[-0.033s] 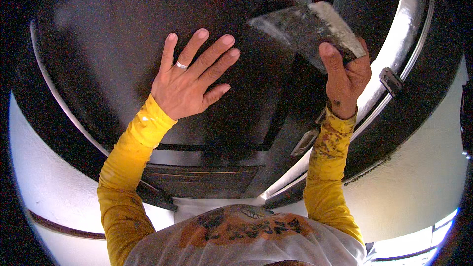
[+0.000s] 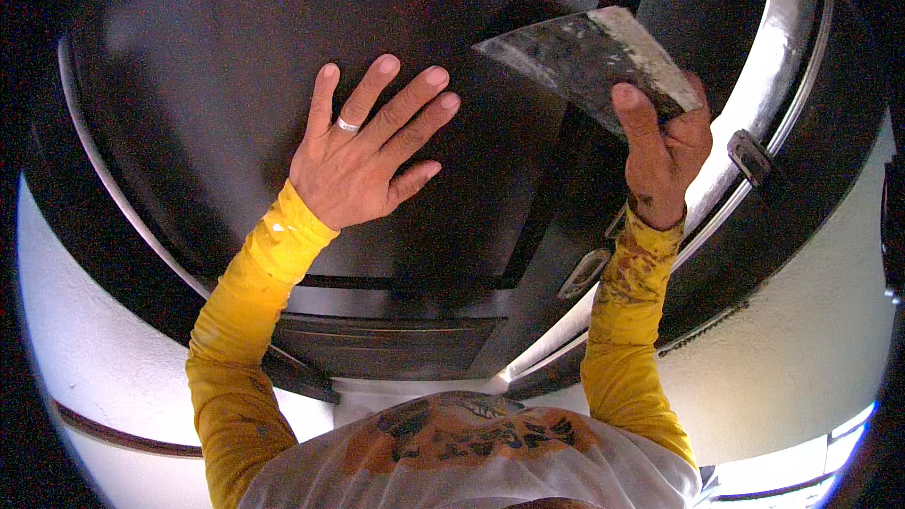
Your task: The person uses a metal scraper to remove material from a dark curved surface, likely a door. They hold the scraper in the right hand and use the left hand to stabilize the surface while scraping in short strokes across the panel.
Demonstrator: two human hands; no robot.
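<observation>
My left hand (image 2: 363, 146) is open, its palm toward the dark brown panelled door (image 2: 415, 245) and its fingers spread. It lies flat on or just over the door; the frames do not settle which. A pale ring sits on one finger. My right hand (image 2: 665, 151), to the right, grips a wide scraper (image 2: 575, 57) with the thumb on top. Its flat dark grey blade is smeared with pale residue and points to the upper left. A pale, crusted strip runs along the held side. The fingers beneath are mostly hidden. Dark stains mark my right wrist and yellow sleeve.
A metal lock plate (image 2: 584, 273) is set in the door's edge. Right of it, a bright gap separates door and dark frame, where a metal strike plate (image 2: 749, 158) is fixed. Pale walls (image 2: 782, 358) flank the frame.
The scraper and my right hand have shifted very slightly. My left hand is in the same place.
</observation>
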